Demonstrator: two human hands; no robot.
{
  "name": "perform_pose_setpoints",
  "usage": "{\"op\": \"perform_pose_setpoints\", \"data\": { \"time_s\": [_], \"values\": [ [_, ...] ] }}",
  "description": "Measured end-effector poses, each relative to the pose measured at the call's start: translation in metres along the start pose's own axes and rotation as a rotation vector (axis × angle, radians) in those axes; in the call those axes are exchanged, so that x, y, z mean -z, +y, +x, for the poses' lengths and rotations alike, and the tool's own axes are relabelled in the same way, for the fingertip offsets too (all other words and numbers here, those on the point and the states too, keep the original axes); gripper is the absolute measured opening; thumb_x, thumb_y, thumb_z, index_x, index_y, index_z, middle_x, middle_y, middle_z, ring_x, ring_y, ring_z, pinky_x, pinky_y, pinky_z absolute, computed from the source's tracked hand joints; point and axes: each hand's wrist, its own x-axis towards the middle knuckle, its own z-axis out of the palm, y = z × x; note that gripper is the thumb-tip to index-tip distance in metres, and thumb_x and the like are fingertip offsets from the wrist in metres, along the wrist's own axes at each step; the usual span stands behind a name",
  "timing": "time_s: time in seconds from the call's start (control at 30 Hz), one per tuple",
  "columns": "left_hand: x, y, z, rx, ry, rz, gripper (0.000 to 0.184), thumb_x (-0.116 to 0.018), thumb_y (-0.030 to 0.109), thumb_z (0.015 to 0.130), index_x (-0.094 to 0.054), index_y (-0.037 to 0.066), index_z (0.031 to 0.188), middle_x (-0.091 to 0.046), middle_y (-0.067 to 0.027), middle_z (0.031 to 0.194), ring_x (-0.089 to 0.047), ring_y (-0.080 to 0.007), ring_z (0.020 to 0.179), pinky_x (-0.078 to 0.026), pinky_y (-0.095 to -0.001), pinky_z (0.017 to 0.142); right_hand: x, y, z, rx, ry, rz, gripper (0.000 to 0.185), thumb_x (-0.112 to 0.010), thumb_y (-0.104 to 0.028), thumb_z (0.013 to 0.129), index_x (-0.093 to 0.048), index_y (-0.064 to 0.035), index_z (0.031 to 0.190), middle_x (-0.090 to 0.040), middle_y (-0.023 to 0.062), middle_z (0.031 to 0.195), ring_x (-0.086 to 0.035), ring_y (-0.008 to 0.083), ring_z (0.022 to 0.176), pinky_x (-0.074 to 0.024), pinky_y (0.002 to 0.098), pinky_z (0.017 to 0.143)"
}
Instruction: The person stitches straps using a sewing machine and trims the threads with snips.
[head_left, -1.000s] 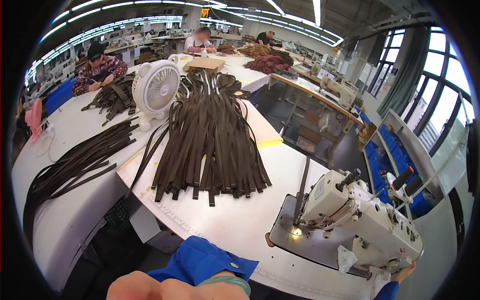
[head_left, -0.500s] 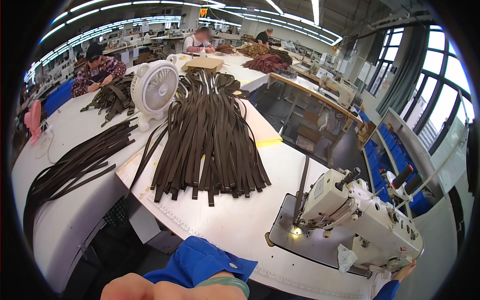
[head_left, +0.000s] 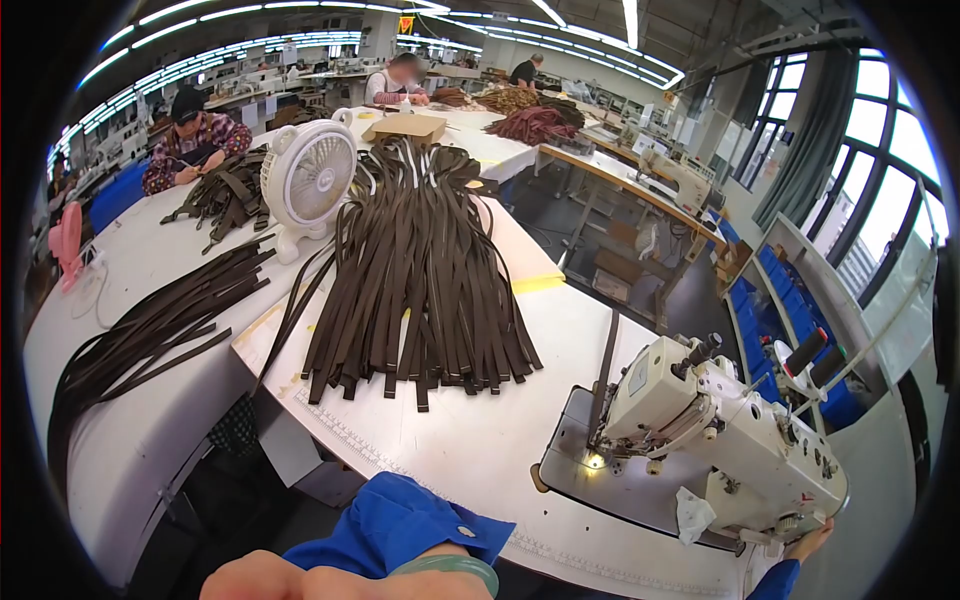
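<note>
My right hand (head_left: 808, 542) is at the lower right, its fingers curled against the end of a white industrial sewing machine (head_left: 745, 425). The part under the fingers is mostly hidden. A dark brown strap (head_left: 604, 375) runs to the needle area, where a small lamp glows. Very close to the camera at the bottom edge is my left hand (head_left: 285, 578), with a green bangle (head_left: 455, 568) at the wrist below a blue sleeve. Only its knuckles show; the fingertips are out of frame. Before me lies a large bundle of dark brown straps (head_left: 420, 280).
A white fan (head_left: 310, 180) stands left of the bundle, near a cardboard box (head_left: 405, 128). More straps (head_left: 150, 320) hang over the left table. A measuring tape (head_left: 350, 435) runs along the front edge. Blue bins (head_left: 790, 300) stand at right. Several people work farther back.
Both hands, the straps and the sewing machine stay practically in place. My left hand shifts only very slightly.
</note>
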Motion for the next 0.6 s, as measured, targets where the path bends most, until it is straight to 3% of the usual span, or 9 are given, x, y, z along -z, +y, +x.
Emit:
{"op": "perform_pose_setpoints", "data": {
  "time_s": [0.6],
  "values": [
    [0.001, 0.000, 0.000, -0.025, -0.006, -0.048, 0.037, -0.050, 0.009, 0.089, -0.050, 0.012, 0.126, -0.021, -0.0025, 0.146, -0.044, -0.0185, 0.107, -0.057, -0.0333, 0.057, -0.007, -0.011, -0.013, -0.035, -0.043, 0.109, 0.038, -0.035, -0.036, 0.097, -0.041, -0.0045, 0.118, -0.056, 0.0142, 0.110, -0.060, 0.0260, 0.094, -0.0526, 0.0375, 0.079]
  ]
}}
